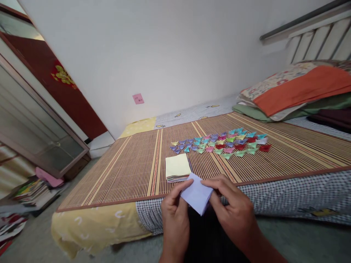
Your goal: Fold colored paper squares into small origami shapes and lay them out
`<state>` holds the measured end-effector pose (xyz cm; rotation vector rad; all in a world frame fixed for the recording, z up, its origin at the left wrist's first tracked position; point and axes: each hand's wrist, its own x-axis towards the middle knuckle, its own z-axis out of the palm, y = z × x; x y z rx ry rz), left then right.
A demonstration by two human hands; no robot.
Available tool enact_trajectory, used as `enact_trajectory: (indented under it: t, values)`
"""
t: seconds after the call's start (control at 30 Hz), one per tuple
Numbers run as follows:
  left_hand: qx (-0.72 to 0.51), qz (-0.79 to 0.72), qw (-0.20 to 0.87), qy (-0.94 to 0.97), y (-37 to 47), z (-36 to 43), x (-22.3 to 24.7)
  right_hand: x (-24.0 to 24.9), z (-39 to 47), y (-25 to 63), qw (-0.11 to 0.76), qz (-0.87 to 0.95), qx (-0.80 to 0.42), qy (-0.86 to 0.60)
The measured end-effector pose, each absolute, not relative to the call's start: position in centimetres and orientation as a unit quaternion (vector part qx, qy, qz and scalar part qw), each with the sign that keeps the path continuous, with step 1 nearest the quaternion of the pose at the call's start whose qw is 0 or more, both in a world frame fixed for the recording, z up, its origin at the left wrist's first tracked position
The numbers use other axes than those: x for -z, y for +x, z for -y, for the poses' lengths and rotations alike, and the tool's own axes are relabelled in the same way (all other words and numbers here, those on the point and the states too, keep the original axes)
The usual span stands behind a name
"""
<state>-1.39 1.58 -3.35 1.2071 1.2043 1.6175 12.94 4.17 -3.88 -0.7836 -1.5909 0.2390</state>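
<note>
A folded lavender paper square (196,194), turned corner-up, is held between my two hands at the bed's front edge. My left hand (176,215) pinches its left corner, and my right hand (233,204) grips its right side with thumb and fingers. Just behind the paper lies a stack of square sheets (177,166) with pale yellow on top. Farther back on the mat, several small folded paper shapes (219,142) in many colours stand in rows.
A striped bamboo mat (131,160) covers the bed. Folded bedding (301,87) with an orange band is piled at the back right. A pink card (138,98) is on the wall. Books (33,191) lie at the far left.
</note>
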Motion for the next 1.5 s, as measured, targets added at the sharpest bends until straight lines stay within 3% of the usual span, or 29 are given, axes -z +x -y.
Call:
enact_trajectory:
  t: [0.13,0.3,0.4,0.7,1.0,1.13,1.23,1.5]
  values:
    - [-0.633,-0.459,0.369,0.503,-1.6,-1.4,3.0,3.5,-3.7,13.5,0.622,0.642,-0.282,-0.349]
    - [-0.602,-0.496,0.238,0.579,-1.7,-0.7,3.0,3.8,-4.1,14.0,0.606,0.567,-0.435,-0.349]
    - [-0.582,-0.484,0.226,0.613,-1.8,-0.3,2.9,3.8,-4.6,14.0,0.571,0.541,-0.496,-0.368]
    - [-0.603,-0.478,0.461,0.442,-0.6,-0.7,2.9,3.7,-4.7,14.1,0.552,0.580,-0.454,-0.390]
    - [-0.497,-0.501,0.382,0.596,-1.1,-0.6,2.6,2.3,-5.5,14.9,0.494,0.633,-0.462,-0.376]
    - [-0.524,-0.478,0.463,0.532,-0.9,-0.7,2.4,2.7,-5.7,14.6,0.503,0.565,-0.541,-0.367]
    - [-0.538,-0.455,0.538,0.462,-0.4,-0.8,2.5,2.8,-5.8,14.2,0.523,0.548,-0.532,-0.379]
    - [-0.561,-0.426,0.555,0.443,-0.8,-1.4,2.5,2.4,-6.1,13.7,0.499,0.546,-0.574,-0.351]
